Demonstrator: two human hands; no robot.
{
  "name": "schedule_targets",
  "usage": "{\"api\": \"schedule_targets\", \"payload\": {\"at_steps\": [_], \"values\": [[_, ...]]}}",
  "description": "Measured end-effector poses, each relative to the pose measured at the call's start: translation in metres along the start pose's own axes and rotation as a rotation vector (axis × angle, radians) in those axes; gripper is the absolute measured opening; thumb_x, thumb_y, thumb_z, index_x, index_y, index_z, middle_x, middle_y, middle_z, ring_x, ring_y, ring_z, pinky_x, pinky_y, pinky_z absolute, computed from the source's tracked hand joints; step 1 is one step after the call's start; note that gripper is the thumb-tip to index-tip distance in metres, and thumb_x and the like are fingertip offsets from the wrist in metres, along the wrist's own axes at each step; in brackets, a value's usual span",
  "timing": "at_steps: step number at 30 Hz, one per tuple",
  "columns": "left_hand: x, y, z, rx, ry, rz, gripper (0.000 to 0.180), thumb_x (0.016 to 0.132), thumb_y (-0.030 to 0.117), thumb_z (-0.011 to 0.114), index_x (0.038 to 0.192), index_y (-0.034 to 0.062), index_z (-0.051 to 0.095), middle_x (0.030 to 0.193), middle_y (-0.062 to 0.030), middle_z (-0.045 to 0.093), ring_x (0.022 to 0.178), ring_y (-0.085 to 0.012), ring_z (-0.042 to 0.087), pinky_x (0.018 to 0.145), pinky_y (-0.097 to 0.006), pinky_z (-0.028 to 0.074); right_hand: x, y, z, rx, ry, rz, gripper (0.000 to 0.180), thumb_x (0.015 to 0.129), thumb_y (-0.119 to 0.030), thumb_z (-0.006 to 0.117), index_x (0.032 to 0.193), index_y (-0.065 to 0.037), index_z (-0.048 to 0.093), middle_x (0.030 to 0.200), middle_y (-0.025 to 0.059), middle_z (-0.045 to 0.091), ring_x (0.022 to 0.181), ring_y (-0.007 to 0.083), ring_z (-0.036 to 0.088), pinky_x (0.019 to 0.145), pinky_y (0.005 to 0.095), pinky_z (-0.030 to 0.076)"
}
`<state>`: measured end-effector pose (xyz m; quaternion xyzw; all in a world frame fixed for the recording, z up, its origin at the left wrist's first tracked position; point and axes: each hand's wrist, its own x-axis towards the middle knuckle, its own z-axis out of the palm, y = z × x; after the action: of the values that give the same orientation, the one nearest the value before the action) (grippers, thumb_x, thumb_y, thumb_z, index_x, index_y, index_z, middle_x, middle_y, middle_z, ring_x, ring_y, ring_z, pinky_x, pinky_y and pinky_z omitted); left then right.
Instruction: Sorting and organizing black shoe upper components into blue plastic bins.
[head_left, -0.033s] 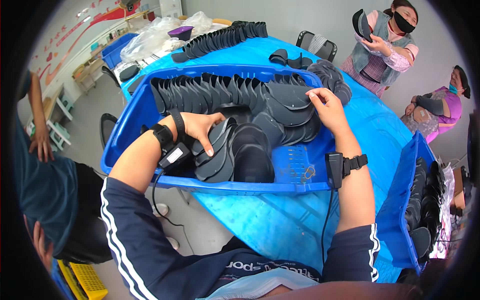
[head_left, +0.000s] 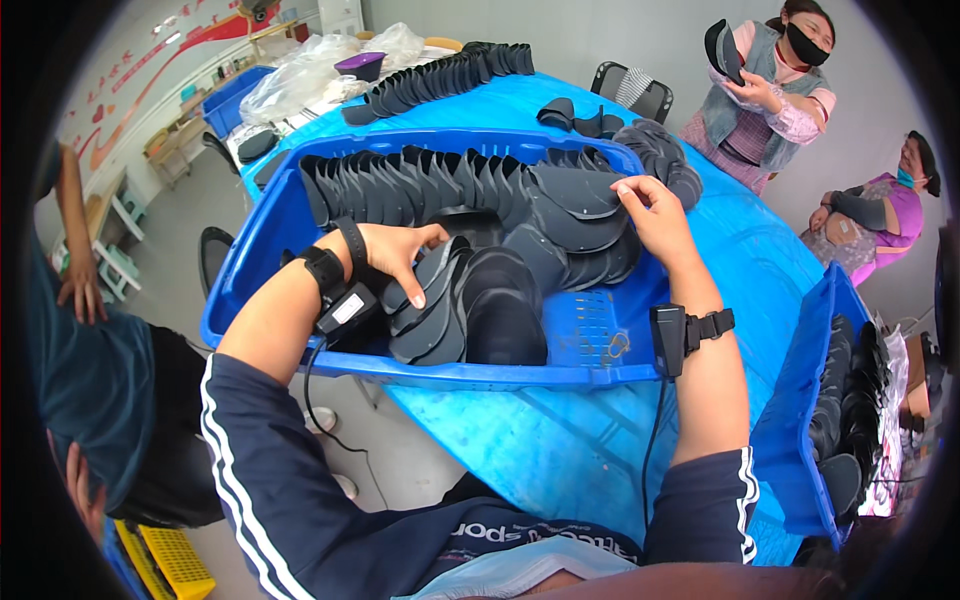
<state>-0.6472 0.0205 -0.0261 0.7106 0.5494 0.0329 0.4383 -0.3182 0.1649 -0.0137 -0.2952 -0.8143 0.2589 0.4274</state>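
A blue plastic crate [head_left: 470, 374] in front of me holds many dark grey, curved cap brims. My left hand [head_left: 388, 252] is wrapped over a nested stack of brims [head_left: 432, 325] in its near left part, thumb on the front face and fingers partly hidden behind. At the crate's right side, my right hand [head_left: 652, 215] pinches the edge of the top cap brim [head_left: 575, 192] of another stack. Between the hands lies a further group of brims [head_left: 505, 310]. A long row of upright brims [head_left: 400, 190] lines the far wall.
The crate rests on a blue-covered table [head_left: 480, 440]. Farther back are another brim row [head_left: 450, 80], loose brims [head_left: 575, 118] and plastic bags [head_left: 300, 80]. A second blue crate [head_left: 800, 400] stands right. One person [head_left: 745, 110] holds a brim; others are at left [head_left: 100, 330] and right [head_left: 865, 220].
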Motion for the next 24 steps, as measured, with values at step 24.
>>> {"api": "schedule_targets", "payload": {"at_steps": [24], "values": [[-0.034,0.06,0.006,1.142,1.043,-0.041,0.09,0.045,0.027,0.079,0.125,0.0087,0.043,0.11,-0.0095,0.05,0.103,-0.0263,0.048,0.088,-0.039,0.035,-0.013,-0.055,0.031,0.08,-0.183,-0.221,0.017,0.084,-0.015,0.056,0.089,0.0,0.061,0.089,0.0078,0.061,0.082,0.0172,0.059,0.07,0.0274,0.046]]}}
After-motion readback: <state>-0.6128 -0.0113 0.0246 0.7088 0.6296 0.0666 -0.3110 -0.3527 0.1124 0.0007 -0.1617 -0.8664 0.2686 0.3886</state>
